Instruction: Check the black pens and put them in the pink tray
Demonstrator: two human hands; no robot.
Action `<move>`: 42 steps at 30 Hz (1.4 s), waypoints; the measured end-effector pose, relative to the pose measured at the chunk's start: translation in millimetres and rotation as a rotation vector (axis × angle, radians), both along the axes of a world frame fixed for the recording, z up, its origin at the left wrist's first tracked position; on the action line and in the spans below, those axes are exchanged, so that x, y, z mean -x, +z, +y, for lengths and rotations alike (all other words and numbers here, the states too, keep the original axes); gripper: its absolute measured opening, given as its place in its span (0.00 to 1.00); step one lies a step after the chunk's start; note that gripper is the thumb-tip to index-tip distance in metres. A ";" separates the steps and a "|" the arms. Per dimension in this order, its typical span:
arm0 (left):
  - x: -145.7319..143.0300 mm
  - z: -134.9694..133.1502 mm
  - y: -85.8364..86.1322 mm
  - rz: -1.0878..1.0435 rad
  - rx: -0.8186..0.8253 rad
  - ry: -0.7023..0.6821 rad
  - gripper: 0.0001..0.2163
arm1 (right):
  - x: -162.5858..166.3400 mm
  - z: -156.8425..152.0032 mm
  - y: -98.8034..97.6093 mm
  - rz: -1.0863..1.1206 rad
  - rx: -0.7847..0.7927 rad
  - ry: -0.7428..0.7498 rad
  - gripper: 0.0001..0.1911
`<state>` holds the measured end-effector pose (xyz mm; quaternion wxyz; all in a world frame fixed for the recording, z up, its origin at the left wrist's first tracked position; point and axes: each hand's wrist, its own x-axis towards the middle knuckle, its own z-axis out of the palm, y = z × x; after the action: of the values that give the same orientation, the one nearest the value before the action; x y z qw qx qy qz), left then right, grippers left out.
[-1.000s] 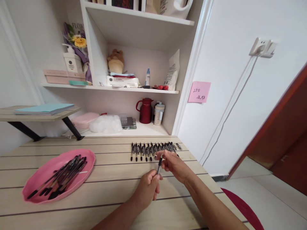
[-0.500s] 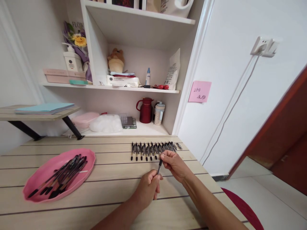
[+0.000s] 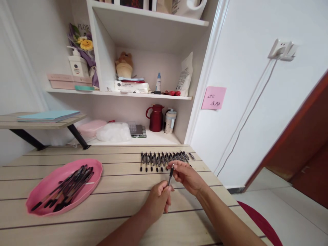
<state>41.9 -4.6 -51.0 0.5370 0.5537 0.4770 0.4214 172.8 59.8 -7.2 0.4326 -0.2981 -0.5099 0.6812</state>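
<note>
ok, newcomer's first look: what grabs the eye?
Probably the pink wavy-rimmed tray of black pens, at the table's left. Next, the row of pens near the back edge, and the pen in the left hand in front of it. The dark red jug on the lowest shelf stands out.

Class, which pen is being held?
The pen in the left hand, pointing toward the right hand; the others lie in the pink tray or in a row on the table.

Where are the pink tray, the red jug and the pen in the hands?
Pink tray (image 3: 54,181): head view, on its bare inner surface.
Red jug (image 3: 156,120): head view, on its body.
Held pen (image 3: 171,172): head view, on its black grip.
</note>
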 end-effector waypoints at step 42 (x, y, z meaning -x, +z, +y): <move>-0.2 5.9 0.5 -0.099 0.119 0.007 0.12 | -71.9 111.8 -9.7 -1.075 -0.204 -0.609 0.05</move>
<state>42.1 1.3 -50.5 0.5905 0.4975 0.4759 0.4211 244.8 171.6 -16.9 0.3167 -0.6882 -0.6110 0.2298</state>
